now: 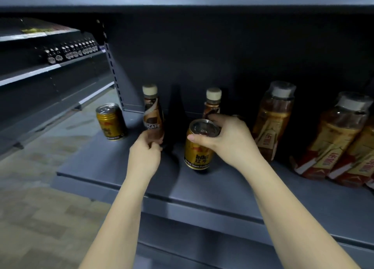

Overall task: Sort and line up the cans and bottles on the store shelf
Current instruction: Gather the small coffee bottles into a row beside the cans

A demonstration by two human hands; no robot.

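A dark grey metal shelf [202,187] under a dim overhang is seen, with pale flooring [40,208] at 8 o'clock and further shelving holding a row of small dark bottles [72,51] at 10 o'clock. A gold can [110,122] is stood at the shelf's left end. Next, a brown coffee bottle [152,115] is gripped low by the left hand [144,157], fingers curled round it. A second gold can [199,145] is pinched at the rim by the right hand [226,141]. Behind it, another coffee bottle [212,103] is partly hidden. At 3 o'clock, amber tea bottles [271,119] are cut off by the frame edge.
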